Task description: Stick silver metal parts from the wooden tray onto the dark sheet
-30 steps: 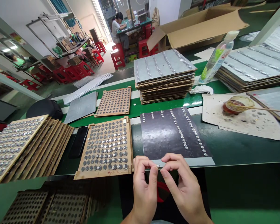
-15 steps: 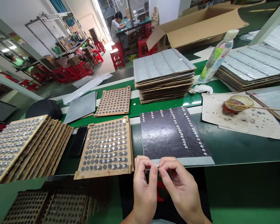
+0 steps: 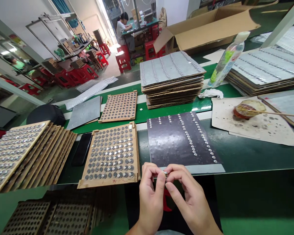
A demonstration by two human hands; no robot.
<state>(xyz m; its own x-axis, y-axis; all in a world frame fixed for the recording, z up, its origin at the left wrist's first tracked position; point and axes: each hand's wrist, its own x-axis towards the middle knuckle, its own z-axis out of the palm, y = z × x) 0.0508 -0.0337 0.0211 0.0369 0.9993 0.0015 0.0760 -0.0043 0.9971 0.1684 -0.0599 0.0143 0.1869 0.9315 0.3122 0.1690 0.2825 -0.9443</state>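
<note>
The left hand (image 3: 150, 192) and right hand (image 3: 186, 192) pinch a small silver metal stud (image 3: 165, 173) between closed fingertips, just off the near edge of a dark rectangular sheet (image 3: 171, 143). Rows of silver studs (image 3: 191, 137) cover part of the sheet; bare stretches remain between them.

The green-topped desk (image 3: 247, 156) carries a dark sheet (image 3: 181, 137) studded in rows, near the middle, with a wooden tray (image 3: 111, 156) of metal studs just left of it and leaning wooden trays (image 3: 31, 153) beyond. A stack of card sheets (image 3: 171, 78) sits far, a stained paper sheet (image 3: 279, 133) right.
</note>
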